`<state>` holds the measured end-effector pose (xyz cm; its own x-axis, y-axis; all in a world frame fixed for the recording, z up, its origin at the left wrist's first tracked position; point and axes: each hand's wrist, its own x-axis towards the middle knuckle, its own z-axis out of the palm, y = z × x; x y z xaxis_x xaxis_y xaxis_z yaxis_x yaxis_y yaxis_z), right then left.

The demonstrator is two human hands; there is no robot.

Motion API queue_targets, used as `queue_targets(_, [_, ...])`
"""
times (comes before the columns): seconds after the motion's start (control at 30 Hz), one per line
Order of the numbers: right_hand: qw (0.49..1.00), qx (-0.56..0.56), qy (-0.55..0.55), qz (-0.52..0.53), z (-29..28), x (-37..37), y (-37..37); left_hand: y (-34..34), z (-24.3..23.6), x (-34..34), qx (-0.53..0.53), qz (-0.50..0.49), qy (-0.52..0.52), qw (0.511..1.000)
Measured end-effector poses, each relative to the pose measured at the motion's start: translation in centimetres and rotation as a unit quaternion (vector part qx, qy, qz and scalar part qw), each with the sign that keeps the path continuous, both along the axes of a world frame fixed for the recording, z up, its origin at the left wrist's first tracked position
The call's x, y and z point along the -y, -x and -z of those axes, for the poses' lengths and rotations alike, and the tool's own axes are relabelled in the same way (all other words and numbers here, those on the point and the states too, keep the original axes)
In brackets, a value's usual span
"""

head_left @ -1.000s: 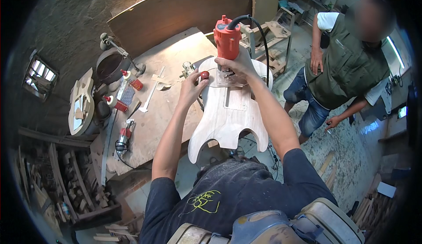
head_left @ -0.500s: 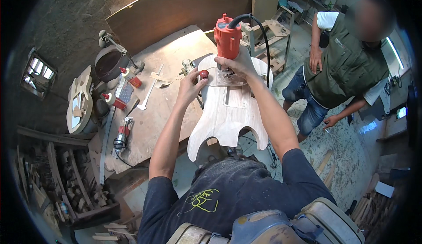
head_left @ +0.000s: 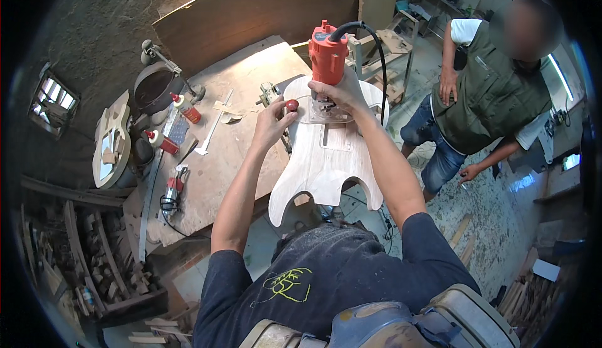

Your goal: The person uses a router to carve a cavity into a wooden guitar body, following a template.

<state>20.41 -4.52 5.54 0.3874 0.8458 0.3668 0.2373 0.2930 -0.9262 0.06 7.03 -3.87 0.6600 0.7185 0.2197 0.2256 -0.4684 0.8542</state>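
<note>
My right hand [head_left: 335, 92] is wrapped round the lower body of a red router [head_left: 327, 56] with a black cable. The router stands on a clear baseplate [head_left: 326, 115] over a pale wooden guitar body [head_left: 320, 172], which has a rectangular cavity and two horns toward me. My left hand [head_left: 276, 119] has curled fingers and thumb at the baseplate's red knob [head_left: 291, 106], gripping there. Under the body's left side is a metal fitting [head_left: 269, 94], partly hidden. The router's bit is hard to make out.
The workbench [head_left: 219, 185] holds glue bottles [head_left: 187, 109], a small power tool [head_left: 172, 194], a lamp [head_left: 153, 56] and strips. Another guitar body [head_left: 113, 141] leans at left. A co-worker [head_left: 483, 97] stands close at right. Wood offcuts [head_left: 106, 260] fill a rack at lower left.
The top of the red router has moved slightly to the right, with my hands still on it and its knob. The co-worker's lower body and hand have shifted slightly leftward in view.
</note>
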Motion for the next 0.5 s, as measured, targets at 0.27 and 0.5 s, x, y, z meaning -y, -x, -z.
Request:
queue_targets(0.27, [0.999, -0.025, 0.038, -0.01, -0.2, 0.5, 0.2, 0.1, 0.6, -0.2, 0.027, 0.016, 0.02, 0.999])
queue_targets(0.5, [0.998, -0.037, 0.042, -0.008, -0.6, 0.8, 0.8, 0.5, -0.2, 0.1, 0.0, 0.011, -0.004, 1.0])
